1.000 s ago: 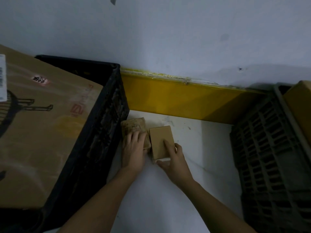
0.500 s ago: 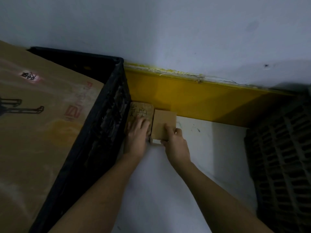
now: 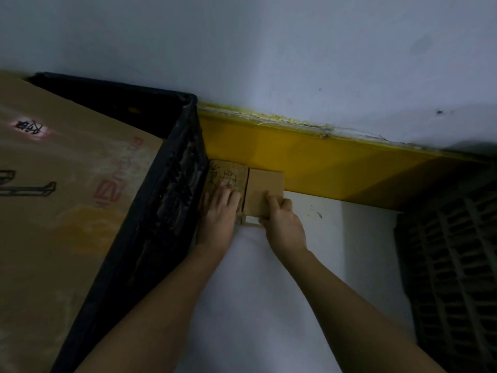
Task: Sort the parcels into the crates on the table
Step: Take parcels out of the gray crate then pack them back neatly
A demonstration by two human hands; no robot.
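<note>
Two small parcels lie side by side on the white table [image 3: 269, 305], against the yellow wall band. The left parcel [image 3: 228, 175] is brown with black handwriting and sits close beside the black crate [image 3: 161, 211]. My left hand [image 3: 219, 216] rests flat on it with straight fingers. The right parcel [image 3: 265, 189] is plain cardboard. My right hand [image 3: 282, 224] grips its near right corner, fingers on top and thumb at the near edge. A large cardboard box [image 3: 53, 211] fills the black crate.
A dark grey latticed crate [image 3: 451, 265] stands at the right edge of the table. The yellow band [image 3: 336, 168] and a white wall close off the back. Bare table lies between the two crates.
Both hands slid the two parcels away from me, up to the yellow band beside the black crate. The view has tilted and shifted left.
</note>
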